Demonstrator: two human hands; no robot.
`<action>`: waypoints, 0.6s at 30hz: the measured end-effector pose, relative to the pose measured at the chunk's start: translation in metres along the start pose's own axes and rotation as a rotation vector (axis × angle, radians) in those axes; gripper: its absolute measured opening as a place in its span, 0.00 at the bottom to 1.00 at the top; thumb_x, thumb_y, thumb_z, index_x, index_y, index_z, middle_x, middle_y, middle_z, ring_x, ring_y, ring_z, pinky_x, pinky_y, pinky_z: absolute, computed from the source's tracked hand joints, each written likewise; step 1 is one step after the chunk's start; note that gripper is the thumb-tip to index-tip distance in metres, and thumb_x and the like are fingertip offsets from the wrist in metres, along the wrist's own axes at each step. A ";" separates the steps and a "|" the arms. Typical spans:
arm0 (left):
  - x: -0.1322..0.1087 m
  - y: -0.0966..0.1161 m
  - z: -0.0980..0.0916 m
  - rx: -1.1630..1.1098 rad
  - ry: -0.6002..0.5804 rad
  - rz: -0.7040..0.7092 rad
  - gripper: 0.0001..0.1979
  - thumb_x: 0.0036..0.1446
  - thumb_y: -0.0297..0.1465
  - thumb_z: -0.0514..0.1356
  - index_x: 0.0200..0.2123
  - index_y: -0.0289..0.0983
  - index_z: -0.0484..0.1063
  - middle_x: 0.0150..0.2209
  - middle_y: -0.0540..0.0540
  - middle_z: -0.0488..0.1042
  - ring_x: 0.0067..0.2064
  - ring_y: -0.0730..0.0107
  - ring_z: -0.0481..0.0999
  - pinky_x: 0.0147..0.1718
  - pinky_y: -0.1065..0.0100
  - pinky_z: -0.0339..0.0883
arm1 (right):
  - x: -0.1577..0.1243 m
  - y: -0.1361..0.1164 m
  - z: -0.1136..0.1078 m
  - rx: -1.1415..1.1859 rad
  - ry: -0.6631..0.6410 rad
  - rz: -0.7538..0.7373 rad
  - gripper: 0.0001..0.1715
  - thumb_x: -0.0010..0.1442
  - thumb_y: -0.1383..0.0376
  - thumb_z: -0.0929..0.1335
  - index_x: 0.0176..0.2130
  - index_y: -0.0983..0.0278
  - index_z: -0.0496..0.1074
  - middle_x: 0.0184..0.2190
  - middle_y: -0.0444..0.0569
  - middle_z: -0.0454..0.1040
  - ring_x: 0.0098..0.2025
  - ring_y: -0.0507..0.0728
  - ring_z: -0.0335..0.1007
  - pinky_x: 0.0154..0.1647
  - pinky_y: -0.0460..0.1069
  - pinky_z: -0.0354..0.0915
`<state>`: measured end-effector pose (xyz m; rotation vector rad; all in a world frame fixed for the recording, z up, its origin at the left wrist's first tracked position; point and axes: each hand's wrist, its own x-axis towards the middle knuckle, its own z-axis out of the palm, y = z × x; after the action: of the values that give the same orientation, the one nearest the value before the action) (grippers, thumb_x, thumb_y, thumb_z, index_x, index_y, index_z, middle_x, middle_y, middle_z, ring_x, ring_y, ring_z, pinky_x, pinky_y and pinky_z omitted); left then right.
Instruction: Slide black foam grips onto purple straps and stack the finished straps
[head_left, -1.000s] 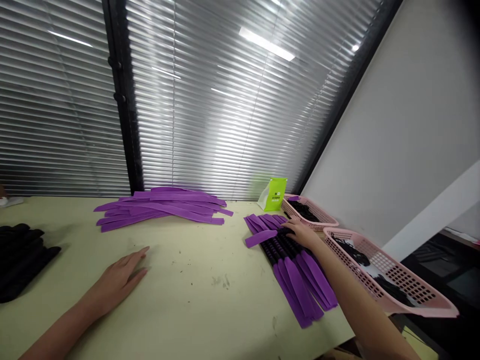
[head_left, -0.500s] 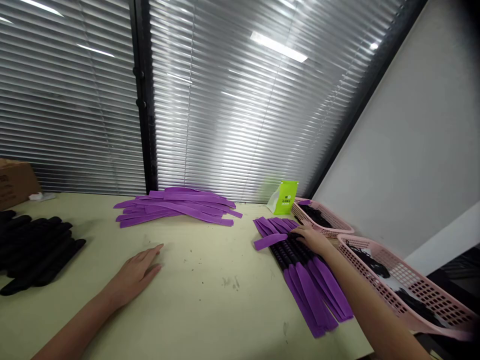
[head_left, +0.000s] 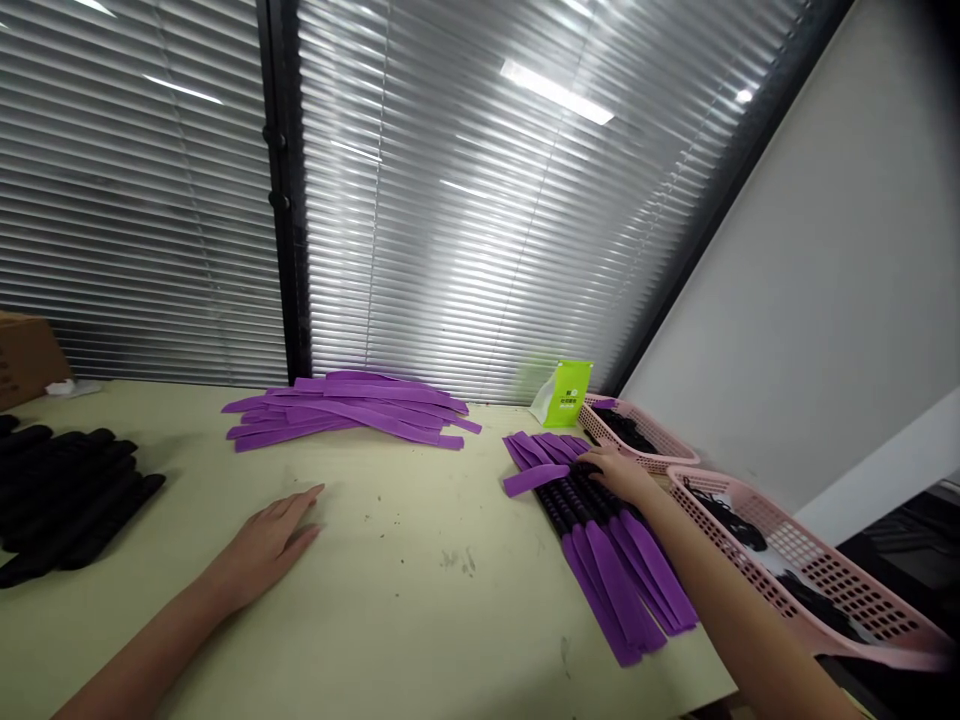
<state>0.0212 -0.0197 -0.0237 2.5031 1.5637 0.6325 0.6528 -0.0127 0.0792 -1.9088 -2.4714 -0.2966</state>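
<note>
My left hand [head_left: 266, 545] rests on the table with its fingers stretched out and nothing in it. At the right, my right hand [head_left: 619, 472] is curled over a row of purple strips [head_left: 619, 590] whose middles are wound with black cord [head_left: 574, 500]. Its fingers are closed around the wound part of one purple strip [head_left: 536, 480], whose end pokes out to the left at an angle to the others. The fingertips are partly hidden among the cord.
Plain purple strips [head_left: 352, 410] lie loosely piled by the blinds. Black padded pieces [head_left: 67, 500] and a cardboard box [head_left: 30, 355] are at the left. Two pink baskets [head_left: 814, 570] holding black cords stand at the right, near a green pouch [head_left: 568, 393]. The table [head_left: 360, 620] has dark smudges.
The view has shifted very slightly. Both hands and the strips keep their places on the table.
</note>
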 end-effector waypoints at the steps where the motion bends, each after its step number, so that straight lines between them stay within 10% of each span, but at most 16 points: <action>1: 0.000 0.000 0.000 0.002 0.002 0.003 0.29 0.62 0.45 0.47 0.62 0.36 0.57 0.56 0.40 0.69 0.56 0.56 0.68 0.53 0.59 0.62 | 0.000 -0.002 0.000 0.002 -0.004 0.001 0.23 0.54 0.72 0.64 0.49 0.61 0.73 0.47 0.53 0.74 0.52 0.61 0.66 0.56 0.55 0.60; 18: 0.001 -0.006 0.003 0.051 0.020 0.014 0.30 0.61 0.47 0.47 0.62 0.37 0.58 0.56 0.42 0.69 0.56 0.58 0.69 0.53 0.62 0.64 | -0.012 0.039 -0.040 0.100 0.270 0.203 0.23 0.58 0.69 0.59 0.49 0.65 0.73 0.48 0.53 0.75 0.49 0.60 0.71 0.51 0.53 0.65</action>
<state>0.0175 -0.0157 -0.0283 2.5538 1.5902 0.6290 0.6888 -0.0207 0.1228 -1.9146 -2.0670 -0.3897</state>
